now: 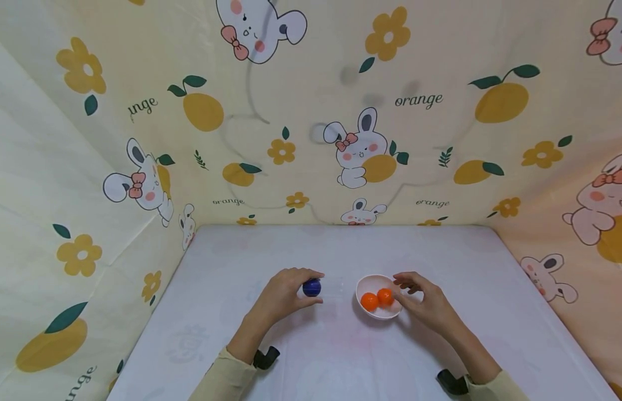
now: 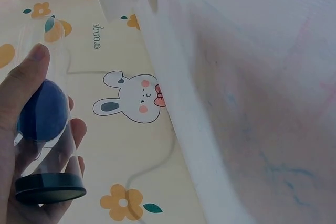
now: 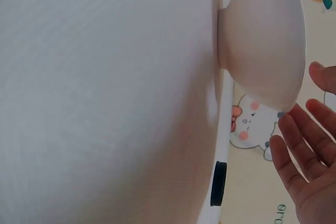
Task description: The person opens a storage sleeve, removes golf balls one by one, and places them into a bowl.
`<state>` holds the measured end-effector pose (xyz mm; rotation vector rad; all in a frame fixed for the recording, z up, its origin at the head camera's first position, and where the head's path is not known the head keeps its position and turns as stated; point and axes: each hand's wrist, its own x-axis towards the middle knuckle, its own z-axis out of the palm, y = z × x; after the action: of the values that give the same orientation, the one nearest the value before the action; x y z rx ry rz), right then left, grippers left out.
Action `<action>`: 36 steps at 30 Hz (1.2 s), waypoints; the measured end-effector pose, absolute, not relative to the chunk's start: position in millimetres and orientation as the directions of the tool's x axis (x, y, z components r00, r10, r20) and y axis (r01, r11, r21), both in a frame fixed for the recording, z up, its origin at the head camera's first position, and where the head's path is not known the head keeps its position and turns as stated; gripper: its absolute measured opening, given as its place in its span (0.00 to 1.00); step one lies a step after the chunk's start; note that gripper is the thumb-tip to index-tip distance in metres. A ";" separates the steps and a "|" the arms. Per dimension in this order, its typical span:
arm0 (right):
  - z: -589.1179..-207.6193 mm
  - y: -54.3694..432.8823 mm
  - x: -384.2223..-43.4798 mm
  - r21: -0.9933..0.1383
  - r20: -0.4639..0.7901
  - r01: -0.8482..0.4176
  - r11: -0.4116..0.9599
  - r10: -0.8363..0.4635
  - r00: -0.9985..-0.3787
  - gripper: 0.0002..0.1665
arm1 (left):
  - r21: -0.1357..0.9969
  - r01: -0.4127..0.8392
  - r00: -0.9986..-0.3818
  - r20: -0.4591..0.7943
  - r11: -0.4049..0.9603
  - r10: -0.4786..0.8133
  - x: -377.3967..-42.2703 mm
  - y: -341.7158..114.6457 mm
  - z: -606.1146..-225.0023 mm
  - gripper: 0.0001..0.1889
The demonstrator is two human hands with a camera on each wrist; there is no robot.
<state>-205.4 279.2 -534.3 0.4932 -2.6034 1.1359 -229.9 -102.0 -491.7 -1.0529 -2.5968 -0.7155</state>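
My left hand grips a clear cylindrical container holding a blue ball. The container lies sideways above the table, with a black cap on its left end. In the head view the hand covers that cap. To its right, a white bowl stands upright with two orange balls, one left and one right. My right hand is at the bowl's right rim, its fingers loosely spread and holding nothing. Whether a fingertip touches the rim, I cannot tell.
The pale tabletop reaches back to a patterned cloth that also hangs along both sides. A flat black disc rests on the table near the right hand in the right wrist view. Dark straps sit on both wrists.
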 end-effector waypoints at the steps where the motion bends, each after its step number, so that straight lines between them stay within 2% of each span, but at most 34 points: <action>1: -534.1 279.0 -205.6 -0.656 0.366 -0.407 0.636 -0.203 -0.908 0.26 | 0.346 0.708 -0.705 0.402 0.616 0.584 -230.0 -102.2 -491.7 0.30; 15: -527.7 268.4 -209.6 -0.659 0.375 -0.404 0.634 -0.190 -0.908 0.23 | 0.359 0.713 -0.700 0.414 0.602 0.582 -229.1 -102.0 -492.9 0.29; 26: -524.8 242.7 -213.1 -0.714 0.418 -0.502 0.488 -0.279 -0.865 0.21 | 0.330 0.736 -0.675 0.427 0.592 0.602 -228.1 -100.3 -492.5 0.29; 36: -519.4 218.0 -212.5 -0.775 0.353 -0.467 0.425 -0.321 -0.879 0.23 | 0.321 0.741 -0.670 0.426 0.590 0.608 -228.8 -100.0 -493.1 0.29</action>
<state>-212.5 218.0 -519.4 0.7024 -2.5212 1.4462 -228.8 -100.0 -493.1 -1.1074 -2.5499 -0.6998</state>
